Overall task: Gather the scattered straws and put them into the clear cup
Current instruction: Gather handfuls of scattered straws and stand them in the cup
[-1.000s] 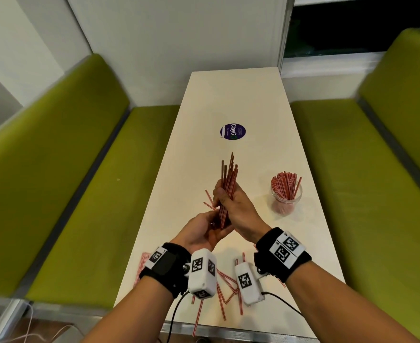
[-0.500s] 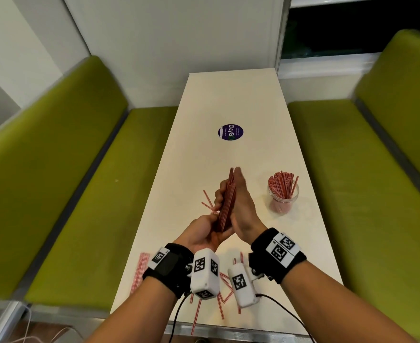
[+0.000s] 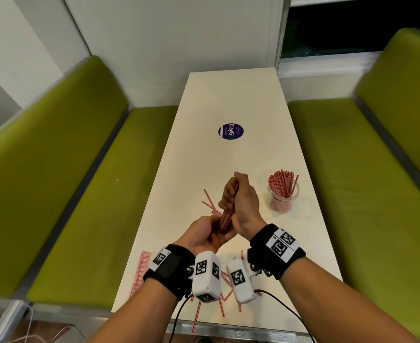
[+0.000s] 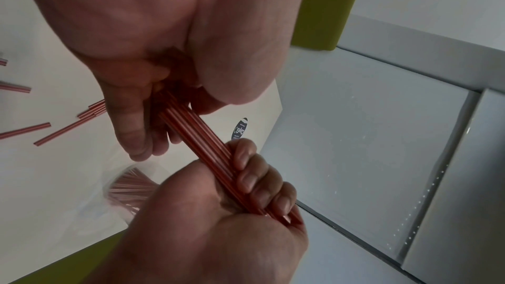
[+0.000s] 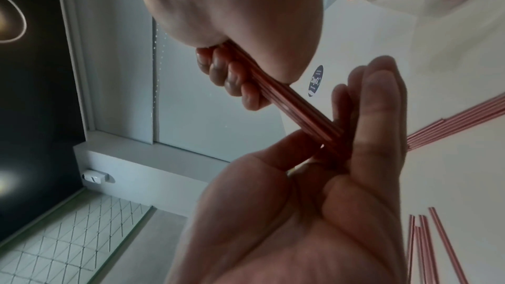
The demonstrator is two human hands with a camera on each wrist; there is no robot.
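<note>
Straws lie loose at the table's near edge, well nearer than the cup. A few more lie left of the cup, beyond the hands.

Left hand, nearer than and left of the cup: thumb and fingers pinch the low end of the bundle.

Right hand, just left of the cup: fist wrapped round the bundle's upper part.

Change: a second ago the tips fanned unevenly above the right hand. Half a second ago that hand lay flat against them. Now it is closed and the tips barely show.

Judgement: the ends are squared, so the bundle looks ready to carry right to the cup, which already stands packed with straws. The loose ones still need another pass.

Views: the head view hides the grip. The left wrist view shows the right fingers curled over parallel straws. The right wrist view shows the left fingers nearly straight behind the butt end, and the cup mouth crowded.
</note>
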